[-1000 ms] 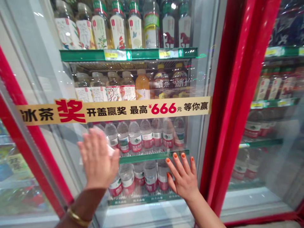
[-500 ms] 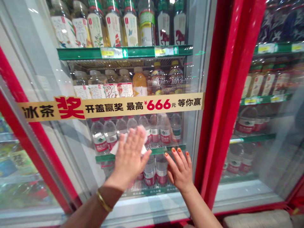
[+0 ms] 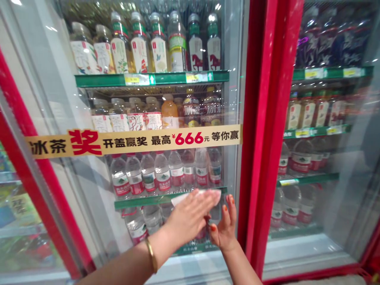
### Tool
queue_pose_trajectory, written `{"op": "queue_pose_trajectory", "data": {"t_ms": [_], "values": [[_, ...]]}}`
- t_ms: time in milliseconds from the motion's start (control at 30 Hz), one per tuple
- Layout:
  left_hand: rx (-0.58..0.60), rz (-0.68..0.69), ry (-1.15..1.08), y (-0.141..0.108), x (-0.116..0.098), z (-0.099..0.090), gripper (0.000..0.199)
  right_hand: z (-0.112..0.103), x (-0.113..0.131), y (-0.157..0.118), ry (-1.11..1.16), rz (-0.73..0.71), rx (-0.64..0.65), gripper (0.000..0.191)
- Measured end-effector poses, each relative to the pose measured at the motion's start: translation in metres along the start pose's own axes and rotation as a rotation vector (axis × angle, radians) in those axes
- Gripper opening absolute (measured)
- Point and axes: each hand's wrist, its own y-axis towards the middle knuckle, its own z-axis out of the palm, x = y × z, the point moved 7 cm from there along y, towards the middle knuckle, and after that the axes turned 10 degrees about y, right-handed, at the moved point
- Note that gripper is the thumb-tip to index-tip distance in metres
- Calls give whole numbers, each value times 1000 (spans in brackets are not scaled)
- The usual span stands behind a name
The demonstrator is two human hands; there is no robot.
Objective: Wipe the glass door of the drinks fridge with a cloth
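Observation:
My left hand [image 3: 190, 215], with a gold bracelet [image 3: 151, 255] on the wrist, lies flat with fingers stretched toward the right. Under it a thin white tissue [image 3: 179, 199] is pressed against the glass cooler door; its edges show above the fingers, the rest is covered. Close by on the right, my right hand [image 3: 225, 231] is raised by the same glass, its fingers apart and holding nothing. Orange colour shows on its nails, and some of its fingers are hidden behind the left hand.
Across the glass runs a yellow strip [image 3: 166, 141] with printed characters. Behind it, green-edged shelves [image 3: 166, 78] bear rows of drink bottles [image 3: 162, 174]. A red door frame [image 3: 261, 118] stands to the right, with a second cooler [image 3: 314, 180] beyond, and another red frame [image 3: 38, 186] slants at left.
My left hand has slid right and down with the tissue, turning its fingers rightward. My right hand's fingers have lifted and spread. The view has shifted somewhat.

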Motion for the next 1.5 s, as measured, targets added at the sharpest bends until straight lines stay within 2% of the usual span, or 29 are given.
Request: {"op": "queue_pose_trajectory", "data": {"t_ms": [33,67,100,200,233,267,300,333,400,433,467,500,533,567,633,700,733,767,833,900,967,1067,1133,1167,1200,1300,1367,1400,1500], "values": [[-10,78,-6,-20,-9,0,78,0,0,1,5,-5,2,76],[15,87,-2,-39,-5,1,75,1,1,2,9,-14,12,75],[34,41,1,-54,12,1,74,2,2,3,12,-25,26,73],[90,-337,-6,-56,101,-5,80,3,4,6,11,-54,42,73],[114,-490,-15,-47,124,-6,85,1,4,6,5,-54,36,75],[102,-592,-25,-36,134,-8,87,-1,4,7,-1,-52,32,77],[45,-654,-9,-27,130,-11,86,-2,5,6,-8,-49,39,79],[25,-628,7,-20,113,-11,85,-2,5,6,-15,-47,58,81],[15,-375,13,-25,52,-3,79,1,5,4,-25,-32,108,81],[-6,-246,14,-40,24,-1,76,2,4,3,-30,-16,129,80],[-36,-206,25,-62,7,-2,73,4,3,2,-37,9,150,78],[-29,-223,42,-87,5,-3,72,6,3,0,-44,35,170,76],[-17,-286,60,-112,15,-5,74,8,2,-1,-49,54,191,75],[6,-401,81,-135,38,-8,77,9,2,-2,-54,65,213,74],[65,-681,114,-168,99,-12,82,11,3,-3,-70,68,244,75],[98,-904,128,-182,142,-10,83,11,3,-3,-89,65,253,76],[106,-938,125,-181,146,-6,84,10,3,-2,-96,65,255,77],[115,-910,114,-179,136,0,85,10,3,-1,-98,65,256,76],[145,-734,76,-178,89,11,91,9,5,2,-89,64,242,73],[151,-587,52,-195,38,13,88,8,7,5,-80,60,222,71],[135,-567,71,-222,18,6,90,8,8,6,-83,65,214,71],[162,-802,144,-251,49,-2,92,9,7,3,-94,80,220,73],[199,-961,162,-248,64,1,89,9,7,2,-97,84,220,72],[217,-990,153,-240,60,5,88,9,8,2,-101,83,220,72],[216,-953,133,-229,48,8,86,9,8,2,-106,81,218,72],[143,-687,70,-203,-8,6,81,9,9,2,-127,59,217,74],[97,-631,68,-207,-17,-4,80,9,9,1,-142,36,228,74],[93,-676,79,-212,-6,-8,82,10,9,0,-146,24,238,75],[100,-925,115,-216,53,-11,90,12,6,-3,-164,10,267,79]]}}
